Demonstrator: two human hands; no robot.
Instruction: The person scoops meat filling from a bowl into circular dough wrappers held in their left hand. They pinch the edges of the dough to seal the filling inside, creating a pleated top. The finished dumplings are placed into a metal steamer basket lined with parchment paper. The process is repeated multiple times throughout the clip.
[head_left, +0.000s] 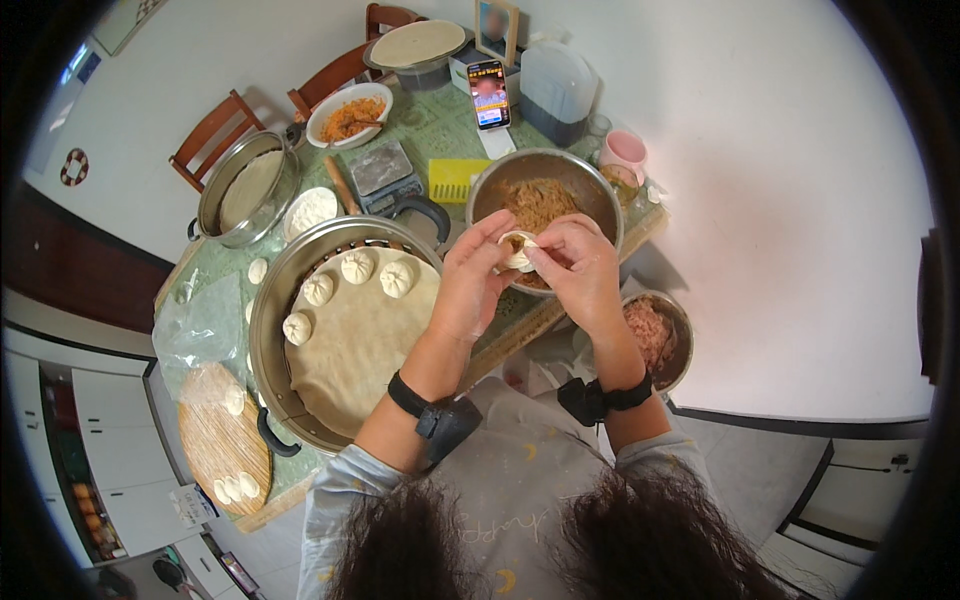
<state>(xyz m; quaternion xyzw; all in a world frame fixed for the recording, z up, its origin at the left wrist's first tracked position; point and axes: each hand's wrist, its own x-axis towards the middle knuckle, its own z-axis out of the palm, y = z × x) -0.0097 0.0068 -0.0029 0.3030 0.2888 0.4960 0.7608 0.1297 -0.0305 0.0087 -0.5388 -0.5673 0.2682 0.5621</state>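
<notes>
A partly pleated bun (517, 253) with brown filling showing at its top is held between my two hands. My left hand (478, 266) cups it from the left, thumb near the opening. The fingertips of my right hand (576, 259) pinch the dough rim on the right side. Both hands are above a steel bowl (481, 196) of brown minced filling (541, 202). To the left stands a large steamer pot (271, 352) lined with a pale cloth (360, 345). Several pleated buns (357, 267) sit on the cloth along its far and left side.
Several dough pieces (240, 487) lie on a wooden board (217, 442), beside a plastic bag (202, 322). Flour (312, 213), a rolling pin (342, 186), a scale (384, 174) and a lit phone (489, 96) are farther back. A bowl of raw mince (649, 334) stands below the table edge at right.
</notes>
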